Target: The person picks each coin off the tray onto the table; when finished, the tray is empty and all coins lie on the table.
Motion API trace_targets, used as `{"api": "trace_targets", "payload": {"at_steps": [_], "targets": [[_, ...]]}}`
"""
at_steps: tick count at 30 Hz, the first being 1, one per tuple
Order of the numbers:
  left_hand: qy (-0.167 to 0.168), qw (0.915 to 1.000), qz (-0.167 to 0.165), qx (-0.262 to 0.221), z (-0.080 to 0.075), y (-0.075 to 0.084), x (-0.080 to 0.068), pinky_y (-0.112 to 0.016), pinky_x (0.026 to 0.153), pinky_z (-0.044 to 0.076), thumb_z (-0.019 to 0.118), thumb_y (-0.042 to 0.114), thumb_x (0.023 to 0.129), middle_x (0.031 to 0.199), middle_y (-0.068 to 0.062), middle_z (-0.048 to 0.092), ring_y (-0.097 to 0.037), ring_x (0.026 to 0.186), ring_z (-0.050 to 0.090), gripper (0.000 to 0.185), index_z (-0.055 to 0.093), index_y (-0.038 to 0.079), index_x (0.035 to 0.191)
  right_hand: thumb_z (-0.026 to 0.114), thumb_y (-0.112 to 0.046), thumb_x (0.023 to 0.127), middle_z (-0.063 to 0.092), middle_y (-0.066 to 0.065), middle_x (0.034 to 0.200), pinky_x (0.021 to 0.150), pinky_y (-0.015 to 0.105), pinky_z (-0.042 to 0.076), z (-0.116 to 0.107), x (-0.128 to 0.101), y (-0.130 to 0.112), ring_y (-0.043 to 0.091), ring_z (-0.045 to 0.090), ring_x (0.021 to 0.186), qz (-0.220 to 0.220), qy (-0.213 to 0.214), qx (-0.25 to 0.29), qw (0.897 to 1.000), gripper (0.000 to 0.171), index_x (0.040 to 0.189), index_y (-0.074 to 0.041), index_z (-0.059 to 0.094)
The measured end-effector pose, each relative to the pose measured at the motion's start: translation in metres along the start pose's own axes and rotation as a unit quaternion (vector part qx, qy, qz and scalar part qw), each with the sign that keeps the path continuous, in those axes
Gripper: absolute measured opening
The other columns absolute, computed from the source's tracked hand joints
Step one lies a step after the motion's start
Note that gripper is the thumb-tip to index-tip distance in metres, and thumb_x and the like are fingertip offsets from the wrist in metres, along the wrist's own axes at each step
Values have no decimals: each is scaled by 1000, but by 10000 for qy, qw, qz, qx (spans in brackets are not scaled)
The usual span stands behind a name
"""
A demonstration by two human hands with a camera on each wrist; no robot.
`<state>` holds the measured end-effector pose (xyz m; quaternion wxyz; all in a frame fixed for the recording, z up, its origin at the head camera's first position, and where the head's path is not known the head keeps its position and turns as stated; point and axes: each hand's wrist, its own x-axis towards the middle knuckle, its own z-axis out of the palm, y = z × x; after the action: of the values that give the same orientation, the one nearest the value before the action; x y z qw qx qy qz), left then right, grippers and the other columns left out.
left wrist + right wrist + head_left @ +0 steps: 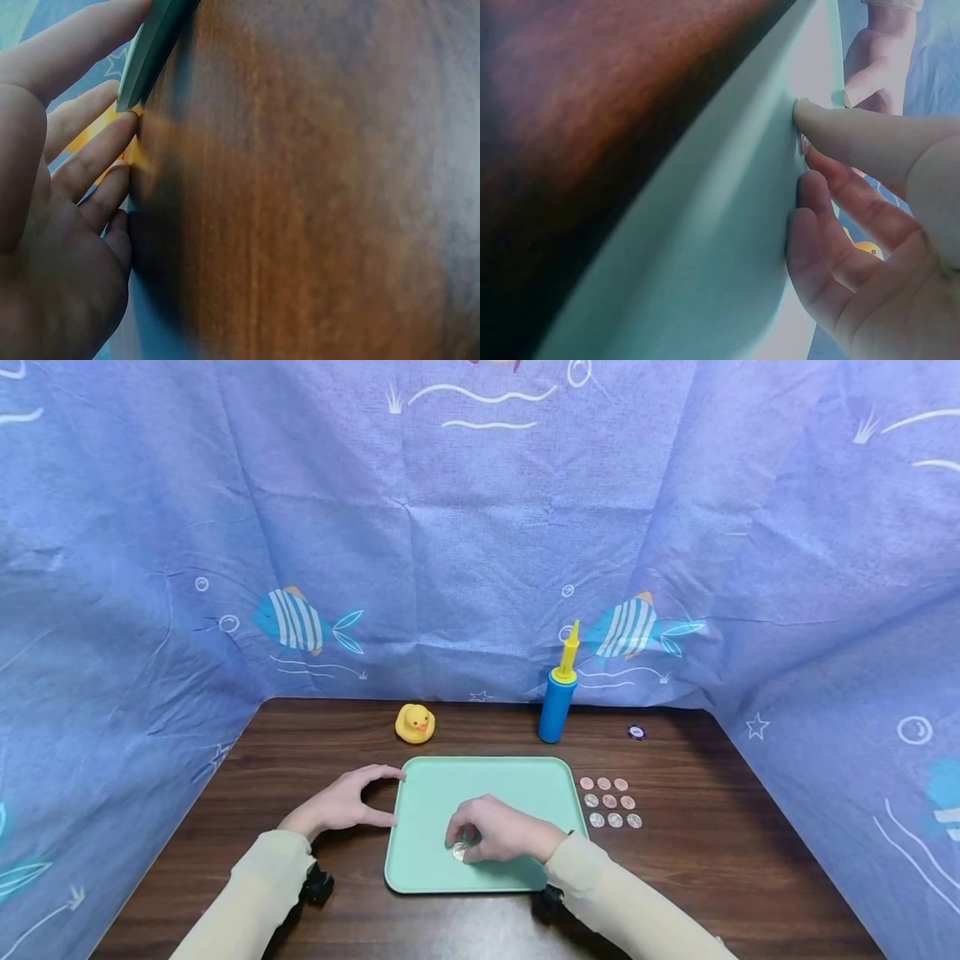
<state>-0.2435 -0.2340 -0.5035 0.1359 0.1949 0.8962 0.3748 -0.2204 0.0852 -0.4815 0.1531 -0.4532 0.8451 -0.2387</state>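
My right hand (498, 831) is low over the mint-green tray (517, 785). Its thumb and index finger pinch a silver coin (459, 852) at the tray's surface. In the right wrist view only a sliver of the coin (805, 142) shows between the fingertips, and the other fingers curl beside it against the tray. At the tray's left side, my left hand (348, 799) is spread with thumb and fingertips at the rim. From the left wrist camera, the tray's edge (142, 67) shows by the thumb and fingers.
Several copper and silver coins (609, 802) lie in rows right of the tray. Behind it are a yellow rubber duck (415, 724) and an upright blue hand pump (557, 706) with a yellow nozzle. A dark round chip (636, 732) lies far right on the wooden table (697, 827).
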Motion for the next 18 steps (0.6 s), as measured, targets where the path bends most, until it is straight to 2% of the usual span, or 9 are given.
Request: {"api": "trace_targets", "payload": {"at_steps": [11,18], "targets": [[0,10000,17,-21,0,-2,1,-62,117,37,89,48,83,155,-4,52,-33,147,44,73,59,26,147,80,4,86,72,-7,98,77,14,50,-2,1,-9,1,62,86,-75,-146,-187,9997,26,104,-15,80],[18,10000,37,17,1,-2,2,-62,116,38,88,49,83,155,-4,53,-33,146,45,74,59,26,147,79,3,84,69,-13,94,76,12,49,2,5,-7,-2,59,84,-79,-174,-423,9989,27,101,-18,80]]}}
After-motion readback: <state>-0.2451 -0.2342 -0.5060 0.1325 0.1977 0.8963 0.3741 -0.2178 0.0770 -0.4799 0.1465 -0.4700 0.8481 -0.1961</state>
